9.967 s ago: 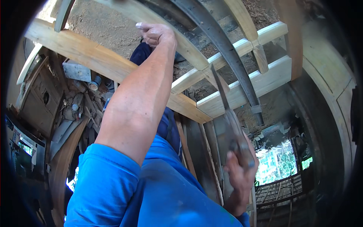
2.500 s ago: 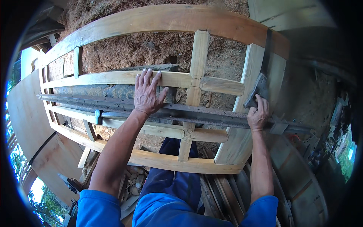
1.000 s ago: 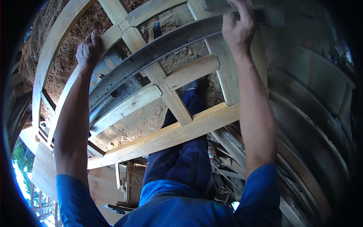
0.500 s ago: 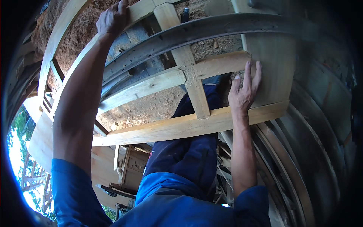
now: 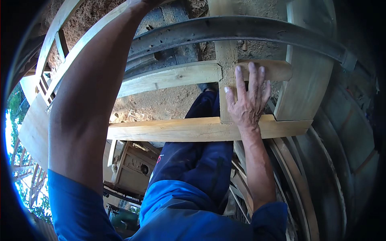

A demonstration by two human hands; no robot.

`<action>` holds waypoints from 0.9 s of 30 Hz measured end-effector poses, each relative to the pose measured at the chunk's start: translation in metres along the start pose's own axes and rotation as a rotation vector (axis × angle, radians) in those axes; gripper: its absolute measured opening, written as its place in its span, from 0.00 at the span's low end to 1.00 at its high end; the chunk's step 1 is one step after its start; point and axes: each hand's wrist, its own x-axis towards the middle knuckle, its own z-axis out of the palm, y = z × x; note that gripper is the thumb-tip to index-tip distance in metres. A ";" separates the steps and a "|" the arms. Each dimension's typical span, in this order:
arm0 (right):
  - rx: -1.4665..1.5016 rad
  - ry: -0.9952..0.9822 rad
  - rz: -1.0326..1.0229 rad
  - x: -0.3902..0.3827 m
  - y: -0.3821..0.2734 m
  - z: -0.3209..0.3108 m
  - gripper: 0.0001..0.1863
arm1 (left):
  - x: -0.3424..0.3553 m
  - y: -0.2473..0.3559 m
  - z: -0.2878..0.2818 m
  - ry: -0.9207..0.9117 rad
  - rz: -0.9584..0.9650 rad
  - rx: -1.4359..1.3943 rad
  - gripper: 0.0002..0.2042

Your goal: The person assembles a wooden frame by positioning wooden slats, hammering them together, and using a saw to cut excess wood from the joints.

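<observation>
A pale wooden frame lies across in front of me, with a near rail (image 5: 169, 129), a crosspiece (image 5: 226, 96), a long middle rail (image 5: 173, 76) and a short rail (image 5: 277, 71). My right hand (image 5: 247, 104) is spread, palm down, its fingertips over the short rail just right of the crosspiece. Nothing is held in it. A wide wooden panel (image 5: 307, 86) meets the short rail's right end. My left arm reaches far up along the left side; only part of my left hand (image 5: 142, 3) shows at the top edge, by the curved far rail (image 5: 86, 50). Its fingers are cut off.
A dark curved bar (image 5: 237, 29) arches over the frame. Sawdust and shavings (image 5: 161, 102) cover the ground below. Several curved boards (image 5: 295, 176) stand stacked at the right. Further slatted wooden pieces (image 5: 60, 44) lie at the far left, near machinery (image 5: 122, 219) at lower left.
My right hand has moved from beside the wide panel onto the short rail, fingers spreading. My left hand has gone further up, mostly out of view. The frame sits further right in view.
</observation>
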 end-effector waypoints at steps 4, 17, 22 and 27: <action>-0.023 0.010 -0.037 -0.015 0.002 0.006 0.32 | 0.002 0.013 -0.004 0.004 -0.039 -0.045 0.11; 0.091 0.061 0.159 -0.018 -0.035 0.016 0.32 | 0.000 0.012 0.002 0.027 -0.359 -0.134 0.17; 0.118 0.096 0.214 -0.018 -0.042 0.021 0.32 | -0.003 0.014 -0.002 0.029 -0.248 -0.183 0.15; 0.163 0.096 0.318 -0.008 -0.064 0.017 0.32 | -0.005 0.004 0.001 0.076 -0.068 -0.040 0.13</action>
